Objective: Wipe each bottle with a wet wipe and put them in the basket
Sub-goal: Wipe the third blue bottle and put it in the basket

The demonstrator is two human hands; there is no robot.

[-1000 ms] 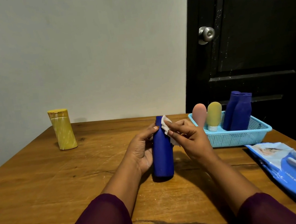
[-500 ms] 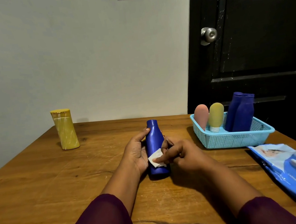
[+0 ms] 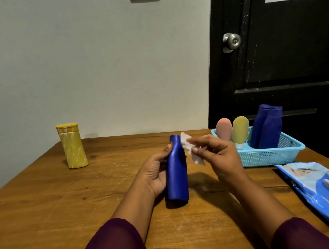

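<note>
A dark blue bottle (image 3: 177,172) stands upright in the middle of the wooden table (image 3: 44,207). My left hand (image 3: 155,171) grips its left side, thumb near the neck. My right hand (image 3: 215,155) pinches a crumpled white wet wipe (image 3: 189,148) against the bottle's neck and shoulder on the right. A yellow bottle (image 3: 72,146) stands alone at the far left. The light blue basket (image 3: 268,155) at the right holds a pink bottle (image 3: 224,129), a yellow-green bottle (image 3: 239,131) and two dark blue bottles (image 3: 268,125).
A blue pack of wet wipes (image 3: 327,192) lies at the table's right front edge. Behind the basket is a black door with a metal knob (image 3: 232,41). A grey wall borders the table's far side.
My right hand has carried the wipe from low on the bottle's body up to its neck. The left hand keeps its hold and the bottle stays upright.
</note>
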